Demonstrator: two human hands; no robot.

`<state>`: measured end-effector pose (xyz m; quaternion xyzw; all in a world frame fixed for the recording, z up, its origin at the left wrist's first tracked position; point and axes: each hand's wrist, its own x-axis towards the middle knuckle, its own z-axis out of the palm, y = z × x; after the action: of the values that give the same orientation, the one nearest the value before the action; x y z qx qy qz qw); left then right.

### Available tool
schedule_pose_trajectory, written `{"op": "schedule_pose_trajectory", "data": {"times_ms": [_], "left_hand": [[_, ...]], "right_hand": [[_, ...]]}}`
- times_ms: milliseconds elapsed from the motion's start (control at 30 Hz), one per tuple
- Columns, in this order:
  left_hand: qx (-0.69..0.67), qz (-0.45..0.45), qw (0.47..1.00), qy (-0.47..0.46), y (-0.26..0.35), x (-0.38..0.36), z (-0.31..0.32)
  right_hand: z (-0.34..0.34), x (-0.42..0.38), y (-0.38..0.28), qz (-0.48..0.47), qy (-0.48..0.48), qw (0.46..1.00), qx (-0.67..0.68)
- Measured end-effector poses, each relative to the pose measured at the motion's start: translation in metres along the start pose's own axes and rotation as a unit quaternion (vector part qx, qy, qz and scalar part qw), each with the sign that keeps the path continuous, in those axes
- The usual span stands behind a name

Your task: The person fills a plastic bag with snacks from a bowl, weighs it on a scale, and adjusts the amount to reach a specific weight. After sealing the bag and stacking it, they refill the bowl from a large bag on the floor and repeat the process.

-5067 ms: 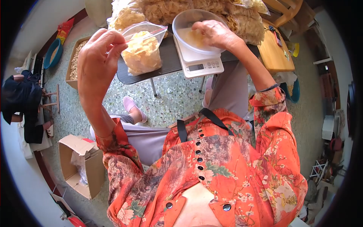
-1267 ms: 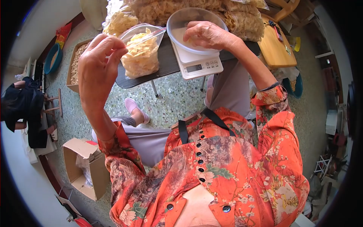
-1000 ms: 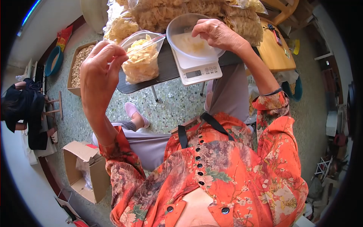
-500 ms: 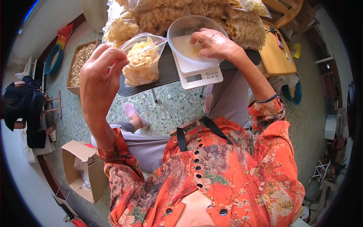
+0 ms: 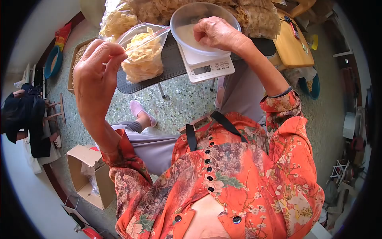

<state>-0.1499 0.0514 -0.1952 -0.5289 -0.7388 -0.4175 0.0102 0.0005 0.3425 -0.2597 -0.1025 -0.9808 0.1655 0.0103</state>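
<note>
My left hand (image 5: 94, 73) pinches the top edge of a clear zip bag (image 5: 145, 65), which stands open on a dark stool-like table. Pale yellow dried slices (image 5: 142, 44) fill the bag up to its mouth. My right hand (image 5: 220, 34) is inside a translucent plastic bowl (image 5: 178, 34), its fingers curled together; what they hold is hidden. Beneath the bowl is a white kitchen scale (image 5: 213, 71) with a lit display whose digits are hard to read.
Large filled bags of dried slices (image 5: 258, 20) are piled behind the bowl. A wooden stool (image 5: 292, 51) stands at the right. On the floor are an open cardboard box (image 5: 103, 185) and a teal basin (image 5: 53, 61). Another person in dark clothes (image 5: 26, 113) is at the far left.
My right hand's fingers have curled together inside the bowl. My left hand keeps its pinch on the bag. The table and things on it sit slightly higher in view.
</note>
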Motion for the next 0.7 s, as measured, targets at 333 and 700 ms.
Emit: {"op": "schedule_pose_trajectory", "data": {"times_ms": [333,700], "left_hand": [[0.016,0.014,1.000,-0.005,0.001,0.002,-0.001],[0.036,0.024,0.999,0.006,0.001,0.002,0.000]], "right_hand": [[0.002,0.004,-0.007,0.036,0.007,0.998,-0.044],[0.008,0.004,0.003,-0.008,0.070,0.997,-0.017]]}}
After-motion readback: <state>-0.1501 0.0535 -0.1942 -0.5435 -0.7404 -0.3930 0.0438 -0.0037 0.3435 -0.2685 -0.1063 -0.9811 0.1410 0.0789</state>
